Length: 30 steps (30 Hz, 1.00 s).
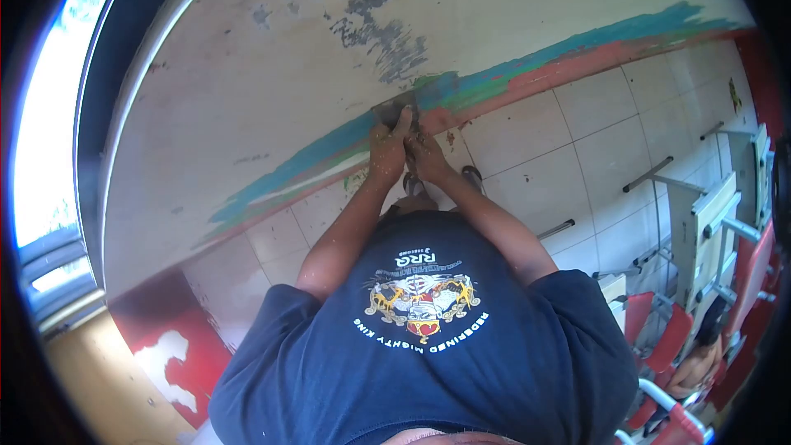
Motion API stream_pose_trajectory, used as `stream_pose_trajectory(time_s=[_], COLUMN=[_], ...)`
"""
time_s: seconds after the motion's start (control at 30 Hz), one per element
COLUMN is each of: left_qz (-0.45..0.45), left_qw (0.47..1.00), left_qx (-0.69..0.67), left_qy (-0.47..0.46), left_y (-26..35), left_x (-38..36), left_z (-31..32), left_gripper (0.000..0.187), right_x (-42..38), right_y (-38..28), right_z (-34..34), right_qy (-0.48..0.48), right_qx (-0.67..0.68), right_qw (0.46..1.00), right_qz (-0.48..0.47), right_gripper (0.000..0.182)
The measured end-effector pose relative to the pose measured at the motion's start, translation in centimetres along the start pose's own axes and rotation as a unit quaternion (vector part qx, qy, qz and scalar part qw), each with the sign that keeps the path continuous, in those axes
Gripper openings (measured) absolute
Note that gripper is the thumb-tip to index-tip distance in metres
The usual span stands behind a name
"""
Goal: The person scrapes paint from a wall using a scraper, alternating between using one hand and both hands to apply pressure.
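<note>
while both hands (405, 151) grip, scraper (394, 109) meets wall (247, 74).

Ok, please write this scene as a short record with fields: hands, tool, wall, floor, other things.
hands: left hand and right hand close together, both gripping the scraper
tool: scraper, blade pressed on the wall
wall: pale wall with a teal and red paint band; grey scraped patch above
floor: white tiles
other things: red chairs and desks at the side; window opposite

Classroom; stacked desks (713, 222), red chairs (667, 334), tiled floor (568, 165).
</note>
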<state>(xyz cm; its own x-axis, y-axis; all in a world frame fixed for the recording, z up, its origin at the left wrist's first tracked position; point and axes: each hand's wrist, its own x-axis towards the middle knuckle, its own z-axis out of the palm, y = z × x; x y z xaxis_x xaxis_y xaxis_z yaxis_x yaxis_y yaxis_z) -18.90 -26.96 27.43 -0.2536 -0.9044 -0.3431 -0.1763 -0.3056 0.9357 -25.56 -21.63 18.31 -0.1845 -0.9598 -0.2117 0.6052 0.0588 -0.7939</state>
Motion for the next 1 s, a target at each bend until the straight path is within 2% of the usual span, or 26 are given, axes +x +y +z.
stream_pose_trajectory(time_s=[0.03, 0.07, 0.1, 0.13, 0.17, 0.23, 0.3, 0.33, 0.37, 0.4, 0.43, 0.47, 0.5, 0.53, 0.57, 0.6, 0.63, 0.67, 0.7, 0.77, 0.8, 0.93, 1.0], left_qz=[0.010, 0.005, 0.028, 0.056, 0.055, 0.026, 0.040, 0.047, 0.044, 0.063, 0.084, 0.096, 0.097, 0.072, 0.049, 0.053, 0.099, 0.141, 0.134, 0.109, 0.110, 0.148, 0.153], left_qw=[0.998, 0.999, 0.999, 0.997, 0.997, 0.999, 0.998, 0.998, 0.998, 0.997, 0.995, 0.992, 0.991, 0.996, 0.998, 0.998, 0.994, 0.988, 0.989, 0.992, 0.992, 0.989, 0.988], left_qx=[-0.057, -0.051, -0.044, -0.038, -0.033, 0.043, 0.046, 0.045, 0.053, 0.050, 0.045, 0.069, 0.075, 0.048, 0.020, 0.023, 0.039, 0.055, 0.060, 0.028, 0.031, 0.014, 0.023], left_qy=[0.010, 0.001, -0.011, -0.024, -0.034, 0.009, 0.001, 0.000, -0.007, -0.020, -0.032, -0.043, -0.049, -0.036, -0.023, -0.031, -0.032, -0.030, -0.030, -0.049, -0.052, -0.021, -0.012], left_y=[0.5, 0.8, 3.9, 5.6, 4.5, 2.5, 2.8, 3.5, 4.3, 5.6, 6.1, 5.6, 4.8, 4.0, 3.6, 3.5, 3.2, 2.8, 3.4, 6.0, 5.3, 3.9, 4.2], left_x=[0.0, 0.0, -1.0, -1.4, -1.0, -0.3, -1.1, -1.5, -1.5, -1.5, -1.2, -0.7, -1.0, -1.4, -1.3, -0.7, -0.3, -0.4, -1.0, -1.6, -1.7, -1.2, -1.5], left_z=[0.1, 0.0, 0.5, 0.7, 0.4, -0.5, -0.6, -0.5, -0.5, -0.2, 0.0, -0.3, -0.7, -0.8, -0.7, -0.6, -0.8, -1.2, -1.2, -0.3, -0.7, -0.9, -1.0], left_gripper=[0.037, 0.037, 0.037, 0.037, 0.037, 0.037, 0.037, 0.037, 0.037, 0.037, 0.037, 0.038, 0.038, 0.037, 0.037, 0.037, 0.036, 0.036, 0.036, 0.034, 0.034, 0.033, 0.032], right_x=[0.4, 0.4, -0.2, -0.3, -0.2, -0.6, -0.7, 0.0, 0.7, 0.8, 0.7, 0.5, 0.3, 0.2, 0.2, 0.3, 0.0, -0.6, -1.2, -0.6, -0.3, -1.4, -1.1], right_y=[-1.4, -2.9, -3.9, -3.9, -4.0, -2.5, 0.5, 0.3, 0.1, -0.1, -0.3, -0.6, -0.5, 0.8, 2.4, 3.6, 1.5, -0.5, -1.8, -0.6, -0.3, -0.6, -0.9], right_z=[0.3, -0.2, -0.3, 0.0, 0.4, 1.1, 1.2, 1.2, 1.1, 1.2, 1.3, 1.5, 1.8, 2.1, 2.5, 2.6, 3.3, 3.8, 4.4, 4.1, 4.1, 5.3, 4.8], right_qy=[0.009, -0.028, -0.065, -0.054, -0.053, -0.047, -0.024, -0.015, 0.008, 0.031, 0.039, 0.004, -0.034, -0.029, 0.004, 0.038, 0.044, 0.027, 0.008, -0.009, -0.027, 0.024, -0.006], right_qx=[0.005, -0.096, -0.196, -0.192, -0.144, -0.089, -0.183, -0.178, -0.330, -0.463, -0.461, -0.269, -0.038, -0.035, -0.075, -0.115, -0.112, -0.027, 0.059, 0.074, 0.087, 0.044, 0.116], right_qw=[1.000, 0.995, 0.978, 0.980, 0.988, 0.994, 0.982, 0.983, 0.909, 0.767, 0.769, 0.944, 0.996, 0.997, 0.997, 0.986, 0.986, 0.998, 0.998, 0.996, 0.993, 0.999, 0.986], right_qz=[-0.008, -0.004, 0.005, 0.005, 0.027, 0.041, -0.037, -0.043, -0.255, -0.443, -0.441, -0.193, 0.076, 0.068, -0.023, -0.112, -0.112, -0.050, 0.013, 0.045, 0.073, 0.020, 0.116], right_gripper=[0.038, 0.038, 0.039, 0.039, 0.039, 0.038, 0.040, 0.040, 0.044, 0.049, 0.049, 0.049, 0.048, 0.048, 0.043, 0.039, 0.039, 0.036, 0.035, 0.035, 0.035, 0.035, 0.036])
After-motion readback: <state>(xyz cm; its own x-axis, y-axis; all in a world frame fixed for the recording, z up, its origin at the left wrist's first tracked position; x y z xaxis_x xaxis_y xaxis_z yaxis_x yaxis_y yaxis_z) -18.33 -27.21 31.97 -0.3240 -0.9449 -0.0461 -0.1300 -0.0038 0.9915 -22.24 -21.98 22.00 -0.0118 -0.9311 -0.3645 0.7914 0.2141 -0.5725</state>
